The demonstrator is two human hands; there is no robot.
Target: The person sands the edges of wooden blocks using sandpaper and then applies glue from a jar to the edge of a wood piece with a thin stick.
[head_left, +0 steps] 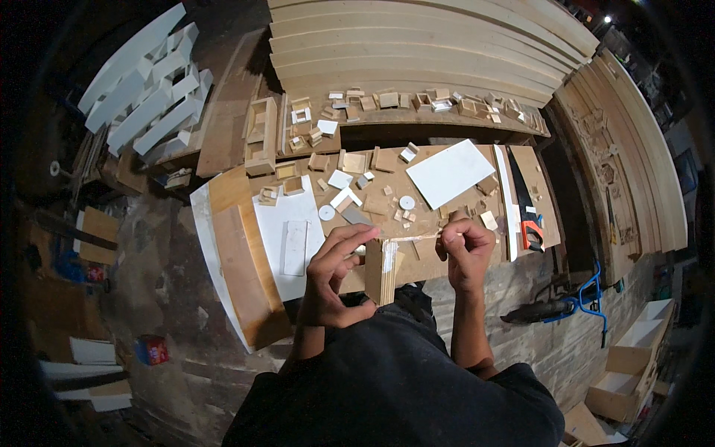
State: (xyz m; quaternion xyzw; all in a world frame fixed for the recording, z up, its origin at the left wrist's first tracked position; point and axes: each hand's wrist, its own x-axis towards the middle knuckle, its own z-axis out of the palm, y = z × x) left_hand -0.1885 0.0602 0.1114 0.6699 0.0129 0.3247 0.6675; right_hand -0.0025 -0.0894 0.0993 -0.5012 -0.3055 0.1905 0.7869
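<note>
My left hand (328, 270) grips a small plywood block (379, 277) between thumb and fingers, just in front of my chest. Pale layers and a whitish smear show along the block's right edge. A thin, light-coloured strip (417, 238) runs from the block's top corner across to my right hand (468, 253). The fingertips of that hand pinch the strip's far end. Whether the strip is joined to the block or only touches it cannot be made out. Behind both hands, small wooden pieces and offcuts are scattered over the workbench (417, 268).
A white panel (450, 173) and a handsaw with an orange-black handle (532, 232) lie on the bench. Small wooden boxes (387, 99) line a shelf behind, before stacked long boards (417, 45). White frame parts (153, 89) pile at far left. Something blue-framed (588, 298) stands at right.
</note>
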